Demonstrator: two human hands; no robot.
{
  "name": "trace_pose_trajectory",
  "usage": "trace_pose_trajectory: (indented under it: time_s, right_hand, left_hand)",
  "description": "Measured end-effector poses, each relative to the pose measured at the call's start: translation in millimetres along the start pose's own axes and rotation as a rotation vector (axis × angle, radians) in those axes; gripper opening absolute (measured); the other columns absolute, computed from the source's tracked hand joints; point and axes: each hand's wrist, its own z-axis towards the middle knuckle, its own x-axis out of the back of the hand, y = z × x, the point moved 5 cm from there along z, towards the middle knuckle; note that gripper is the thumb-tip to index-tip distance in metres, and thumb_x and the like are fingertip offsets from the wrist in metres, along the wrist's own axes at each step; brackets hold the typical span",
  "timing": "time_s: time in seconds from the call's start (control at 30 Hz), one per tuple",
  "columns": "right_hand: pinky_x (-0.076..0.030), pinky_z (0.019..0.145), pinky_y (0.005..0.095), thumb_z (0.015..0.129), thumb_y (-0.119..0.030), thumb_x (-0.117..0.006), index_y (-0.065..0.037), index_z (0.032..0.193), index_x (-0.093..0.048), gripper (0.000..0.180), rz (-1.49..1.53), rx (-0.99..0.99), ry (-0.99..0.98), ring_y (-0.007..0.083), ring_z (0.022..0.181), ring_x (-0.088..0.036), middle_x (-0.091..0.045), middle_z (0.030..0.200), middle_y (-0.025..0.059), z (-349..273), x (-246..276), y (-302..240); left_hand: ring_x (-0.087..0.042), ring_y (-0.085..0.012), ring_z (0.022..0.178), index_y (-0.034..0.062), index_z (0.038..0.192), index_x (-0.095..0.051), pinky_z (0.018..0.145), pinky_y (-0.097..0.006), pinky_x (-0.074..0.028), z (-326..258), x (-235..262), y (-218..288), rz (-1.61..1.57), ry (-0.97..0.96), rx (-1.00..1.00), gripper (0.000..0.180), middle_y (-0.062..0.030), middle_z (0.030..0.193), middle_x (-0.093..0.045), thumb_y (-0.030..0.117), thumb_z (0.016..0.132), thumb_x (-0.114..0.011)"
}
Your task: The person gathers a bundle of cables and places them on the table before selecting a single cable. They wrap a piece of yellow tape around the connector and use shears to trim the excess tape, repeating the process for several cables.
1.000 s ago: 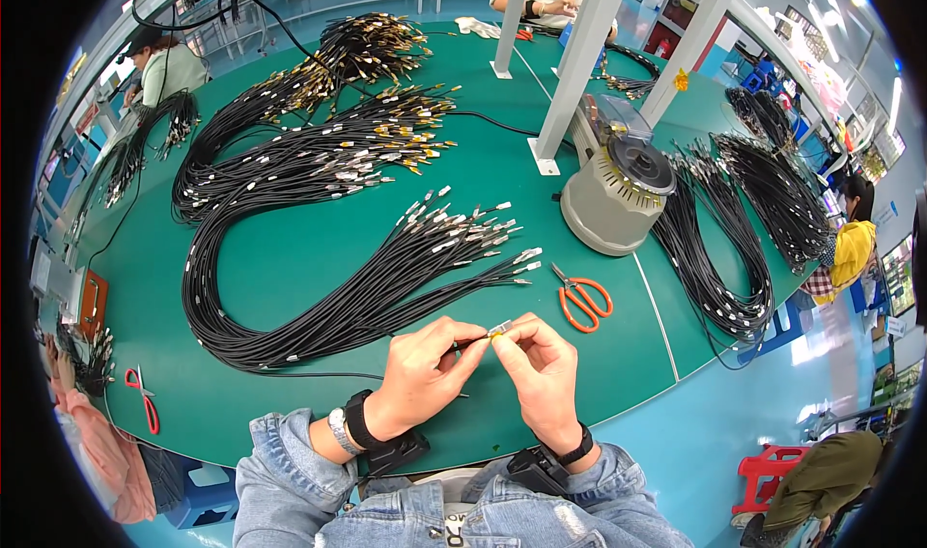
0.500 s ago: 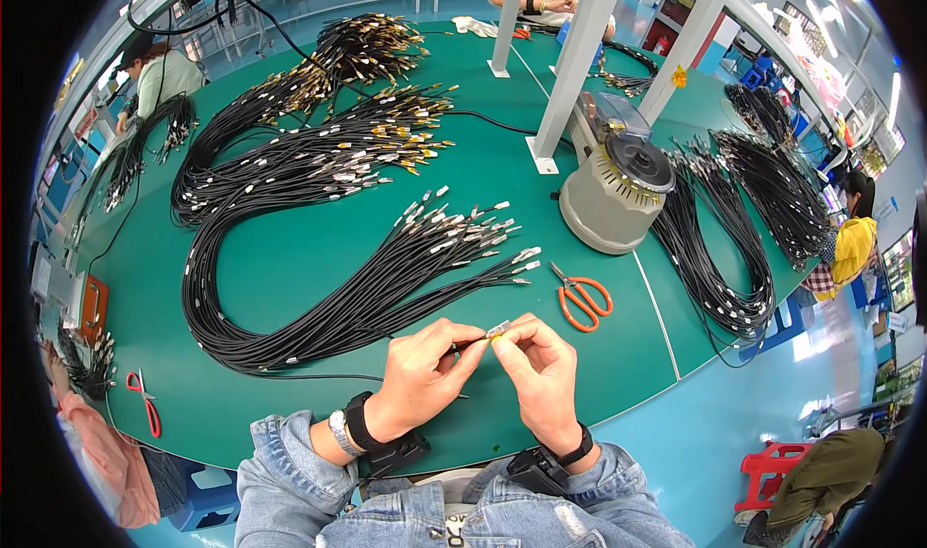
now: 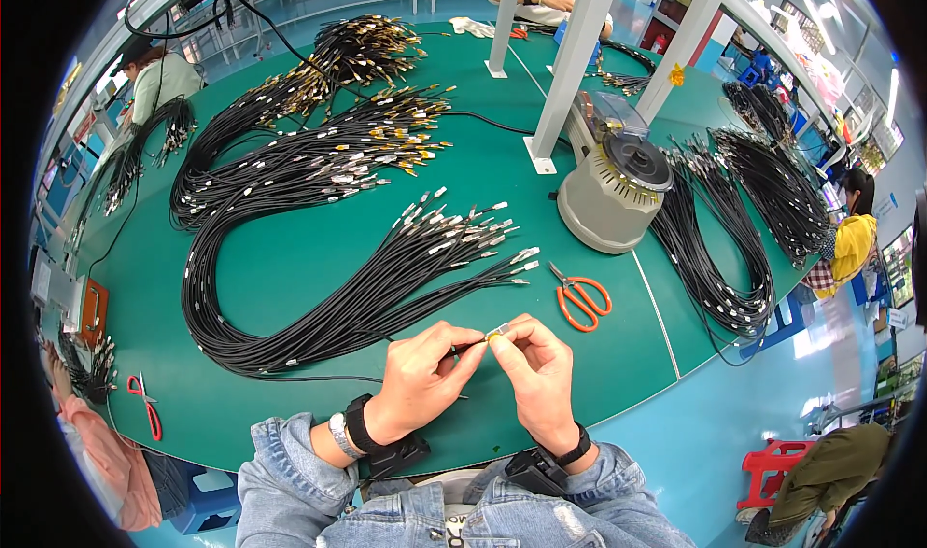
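Note:
My left hand [image 3: 423, 378] pinches the end of a thin black cable [image 3: 319, 379] that trails off to the left over the green table [image 3: 290, 258]. My right hand [image 3: 537, 368] grips the small silver connector [image 3: 498, 332] at that cable's tip, fingertips of both hands meeting there. Just beyond my hands lies a large looped bundle of black cables with silver ends [image 3: 386, 278].
Orange-handled scissors [image 3: 579, 299] lie to the right of the bundle. A grey round machine [image 3: 610, 191] stands behind them beside white posts. More cable bundles [image 3: 319, 142] fill the far left and the right side [image 3: 724, 249]. Red scissors [image 3: 143, 403] lie at the left edge. Other people sit around the table.

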Motion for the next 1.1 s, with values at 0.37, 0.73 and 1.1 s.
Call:
trace_pose_trajectory:
  time_s: [0.37, 0.73, 1.1]
  right_hand:
    - [-0.042, 0.073, 0.0208, 0.085, 0.001, -0.058, 0.001, 0.086, -0.058, 0.001, 0.021, -0.016, 0.010, 0.0073, 0.079, -0.051, -0.056, 0.087, 0.0016, -3.9, 0.7, 1.4]
    - [-0.043, 0.075, 0.0213, 0.085, 0.001, -0.059, 0.003, 0.090, -0.060, 0.005, 0.096, -0.069, 0.031, 0.0085, 0.081, -0.054, -0.058, 0.089, 0.0030, -10.7, -1.6, 0.0]
    - [-0.043, 0.075, 0.0214, 0.085, -0.001, -0.061, 0.003, 0.090, -0.060, 0.006, 0.117, -0.079, 0.012, 0.0084, 0.081, -0.054, -0.058, 0.089, 0.0030, -7.0, -1.2, 10.5]
  left_hand:
    - [-0.052, -0.0127, 0.045, 0.0057, 0.098, -0.065, 0.039, -0.023, -0.037, -3.0, -1.5, 7.2, 0.239, 0.042, -0.358, 0.033, -0.0026, 0.063, -0.058, -0.006, 0.068, -0.070]
    - [-0.052, -0.0132, 0.044, 0.0046, 0.099, -0.065, 0.039, -0.025, -0.038, -4.7, -0.6, 6.7, 0.259, 0.035, -0.314, 0.032, -0.0034, 0.060, -0.057, -0.006, 0.069, -0.069]
    - [-0.059, -0.0130, 0.049, 0.0022, 0.096, -0.064, 0.041, -0.023, -0.043, -4.6, -3.8, -1.6, 0.056, 0.073, -0.133, 0.019, -0.0080, 0.069, -0.065, -0.003, 0.077, -0.066]
